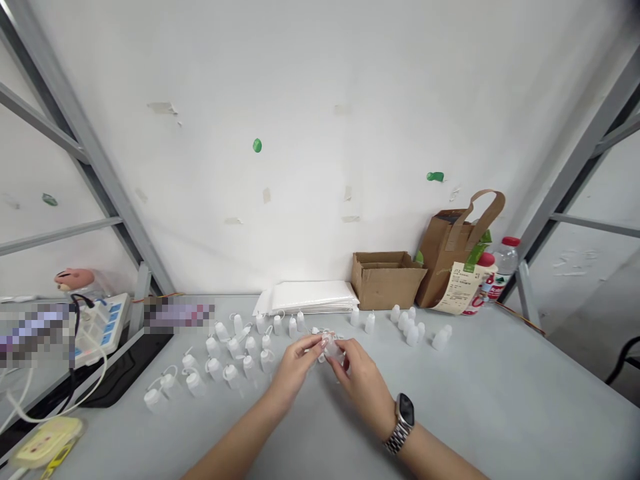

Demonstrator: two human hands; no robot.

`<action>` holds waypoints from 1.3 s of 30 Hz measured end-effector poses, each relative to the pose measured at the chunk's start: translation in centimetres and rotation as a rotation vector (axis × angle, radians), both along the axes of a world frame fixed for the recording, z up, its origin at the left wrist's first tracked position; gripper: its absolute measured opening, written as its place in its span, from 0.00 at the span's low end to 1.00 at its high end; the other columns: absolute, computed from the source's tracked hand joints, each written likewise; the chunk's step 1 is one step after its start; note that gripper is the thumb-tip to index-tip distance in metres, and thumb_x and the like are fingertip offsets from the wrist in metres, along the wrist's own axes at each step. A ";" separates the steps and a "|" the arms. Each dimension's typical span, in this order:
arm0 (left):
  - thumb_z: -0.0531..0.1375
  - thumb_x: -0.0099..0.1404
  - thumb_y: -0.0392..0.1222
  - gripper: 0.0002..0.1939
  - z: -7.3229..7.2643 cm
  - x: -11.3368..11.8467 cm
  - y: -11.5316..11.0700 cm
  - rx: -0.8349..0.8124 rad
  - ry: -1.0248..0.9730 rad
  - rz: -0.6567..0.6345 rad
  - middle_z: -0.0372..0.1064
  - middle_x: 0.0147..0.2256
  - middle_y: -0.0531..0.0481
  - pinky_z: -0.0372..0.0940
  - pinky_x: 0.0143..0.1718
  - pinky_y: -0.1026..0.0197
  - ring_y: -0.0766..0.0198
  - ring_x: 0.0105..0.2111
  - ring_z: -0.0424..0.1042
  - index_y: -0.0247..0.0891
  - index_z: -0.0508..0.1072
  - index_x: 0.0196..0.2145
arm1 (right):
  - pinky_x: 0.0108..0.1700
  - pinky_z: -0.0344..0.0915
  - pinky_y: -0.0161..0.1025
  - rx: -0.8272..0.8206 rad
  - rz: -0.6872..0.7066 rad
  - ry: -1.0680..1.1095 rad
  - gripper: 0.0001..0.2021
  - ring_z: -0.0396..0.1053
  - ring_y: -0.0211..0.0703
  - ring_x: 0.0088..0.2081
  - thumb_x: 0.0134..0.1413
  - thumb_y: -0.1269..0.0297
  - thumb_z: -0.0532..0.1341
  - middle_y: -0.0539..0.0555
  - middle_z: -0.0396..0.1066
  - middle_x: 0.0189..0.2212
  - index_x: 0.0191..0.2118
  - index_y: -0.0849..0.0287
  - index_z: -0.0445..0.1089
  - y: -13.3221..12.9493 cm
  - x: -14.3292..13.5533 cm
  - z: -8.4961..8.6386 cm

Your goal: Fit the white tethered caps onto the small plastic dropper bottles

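My left hand (pixel 299 365) pinches the top of a small translucent white bottle (pixel 332 348) near the middle of the table. On the bottle's right side, my right hand (pixel 361 375) is closed around its body, with a watch on the wrist. Small white parts (pixel 325 331) lie just behind the fingers, partly hidden. To the left stand several white bottles (pixel 231 375) with caps and thin looped straps. Two small bottles (pixel 369 323) stand just beyond my right hand. Farther right is a group of several small bottles (pixel 413 333).
White padded envelopes (pixel 314 297) lie stacked against the wall beside an open cardboard box (pixel 387 288). A brown paper bag (pixel 443 257) and red-capped bottles (pixel 504 263) stand at the back right. On the left are a black tablet (pixel 127 370), a power strip (pixel 107 327) and cables.
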State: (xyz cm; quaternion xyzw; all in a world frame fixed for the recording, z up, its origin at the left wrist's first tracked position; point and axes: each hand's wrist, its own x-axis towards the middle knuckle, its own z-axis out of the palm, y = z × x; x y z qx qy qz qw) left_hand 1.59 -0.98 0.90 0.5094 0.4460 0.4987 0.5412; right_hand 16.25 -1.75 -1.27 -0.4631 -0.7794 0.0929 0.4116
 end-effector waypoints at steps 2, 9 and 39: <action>0.60 0.55 0.48 0.15 0.0 0.0 -0.2 -0.036 -0.074 -0.011 0.72 0.44 0.46 0.56 0.51 0.54 0.54 0.49 0.65 0.40 0.76 0.39 | 0.32 0.66 0.38 0.074 -0.027 -0.053 0.08 0.68 0.42 0.30 0.59 0.66 0.50 0.55 0.68 0.32 0.42 0.58 0.62 0.0 -0.1 -0.1; 0.60 0.55 0.47 0.15 0.2 0.2 -0.4 -0.098 -0.168 -0.015 0.71 0.46 0.43 0.54 0.53 0.52 0.53 0.51 0.63 0.38 0.76 0.39 | 0.30 0.65 0.38 0.231 -0.075 -0.196 0.11 0.68 0.44 0.31 0.61 0.67 0.47 0.56 0.68 0.30 0.44 0.61 0.63 0.0 -0.4 -0.2; 0.64 0.50 0.47 0.15 1.2 0.1 -0.5 -0.014 -0.104 0.034 0.73 0.42 0.44 0.60 0.48 0.54 0.54 0.46 0.68 0.38 0.74 0.35 | 0.29 0.63 0.35 -0.143 -0.035 0.155 0.09 0.64 0.39 0.25 0.56 0.59 0.55 0.52 0.68 0.28 0.38 0.58 0.65 -0.3 -0.3 0.8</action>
